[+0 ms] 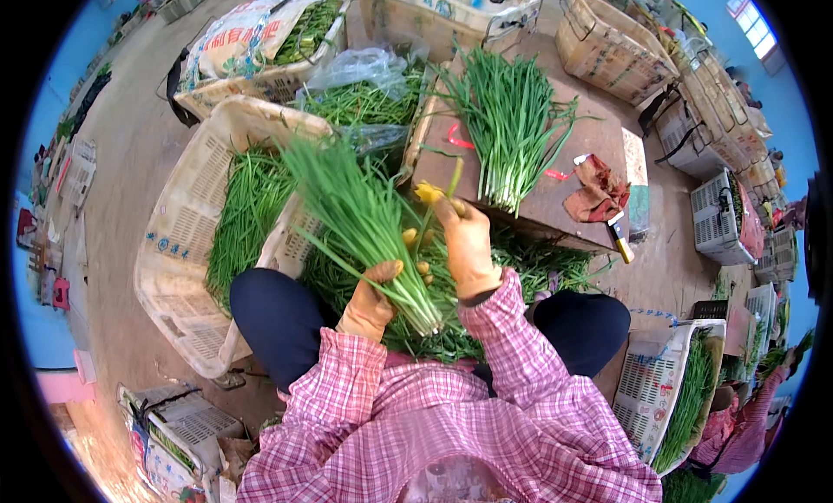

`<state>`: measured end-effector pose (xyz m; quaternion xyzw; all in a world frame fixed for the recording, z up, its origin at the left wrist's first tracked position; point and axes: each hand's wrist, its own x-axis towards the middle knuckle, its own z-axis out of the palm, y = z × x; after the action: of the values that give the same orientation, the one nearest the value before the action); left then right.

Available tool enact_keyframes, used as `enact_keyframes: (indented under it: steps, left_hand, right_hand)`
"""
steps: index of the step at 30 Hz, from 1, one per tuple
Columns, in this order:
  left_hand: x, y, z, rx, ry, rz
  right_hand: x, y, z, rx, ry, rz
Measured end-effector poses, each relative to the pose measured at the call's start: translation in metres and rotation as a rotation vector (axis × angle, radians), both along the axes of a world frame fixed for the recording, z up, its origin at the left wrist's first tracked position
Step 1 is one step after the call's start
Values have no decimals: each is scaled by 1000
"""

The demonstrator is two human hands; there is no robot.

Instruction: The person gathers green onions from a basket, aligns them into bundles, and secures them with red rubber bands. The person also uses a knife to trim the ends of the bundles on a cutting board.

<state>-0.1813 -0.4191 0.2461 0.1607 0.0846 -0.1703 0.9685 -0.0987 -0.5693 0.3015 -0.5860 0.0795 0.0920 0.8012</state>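
My gloved left hand grips a bunch of green garlic chives near the pale stem ends, with the leaves fanned towards the upper left. My gloved right hand is raised to the right of the bunch, its fingers closed on a yellowed leaf. Beyond it a larger bundle of chives lies on a brown board, beside a crumpled red cloth. A knife with a light handle sticks out from under the cloth over the board's edge.
A white plastic crate with chives stands at my left. Behind it is a crate with chives under clear plastic. Loose leaves lie between my knees. Another crate stands at my right, and a person is beyond it.
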Motion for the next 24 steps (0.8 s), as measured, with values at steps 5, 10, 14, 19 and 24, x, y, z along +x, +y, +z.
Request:
enact_keyframes:
  steps: [5, 10, 14, 19, 24]
  left_hand:
    - [7, -3, -7, -166, -61, 154]
    - [14, 23, -6, -192, -103, 236]
    - [17, 34, -4, -13, 11, 358]
    - [23, 14, -6, 165, 177, 426]
    - [25, 27, 3, 302, 347, 396]
  right_hand:
    - [-15, -31, -20, 503, -61, -16]
    - [-30, -114, -21, 479, 192, -129]
    - [-42, -137, -17, -1502, -363, 119]
    - [-51, -41, -14, -1001, -747, 392]
    - [-46, -3, 3, -704, 232, 1068]
